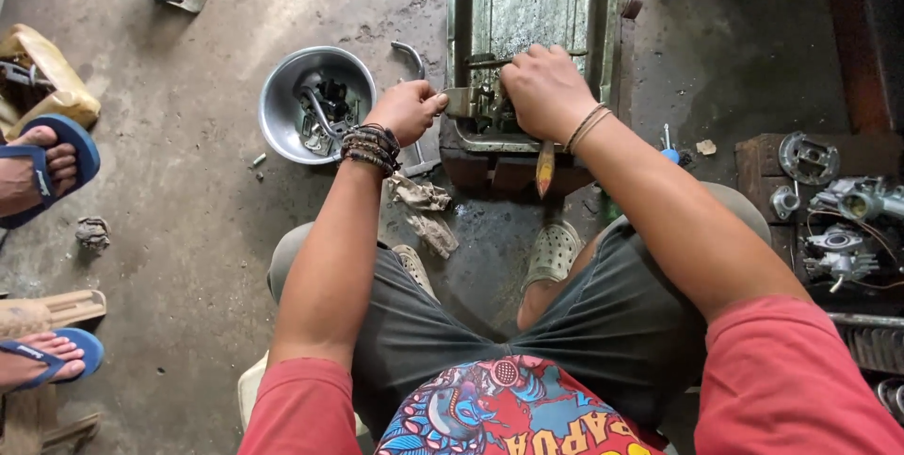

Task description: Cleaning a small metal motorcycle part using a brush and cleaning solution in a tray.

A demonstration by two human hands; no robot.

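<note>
The left hand (pixel 407 108) pinches the small metal part (pixel 461 102) at the near edge of the metal tray (pixel 603 31), steadying it. The right hand (pixel 544 89) is fisted around a tool (pixel 545 167), bearing down on that part. A steel bowl (pixel 282 88) of parts sits on the floor (pixel 169 191) just left, within reach.

1. A metal tray (pixel 603 31) lies on the floor ahead of the seated person's knees
2. A steel bowl (pixel 282 88) of parts sits just left of the tray
3. Rags (pixel 424 210) lie between bowl and feet
4. Engine parts (pixel 843 229) rest far right
</note>
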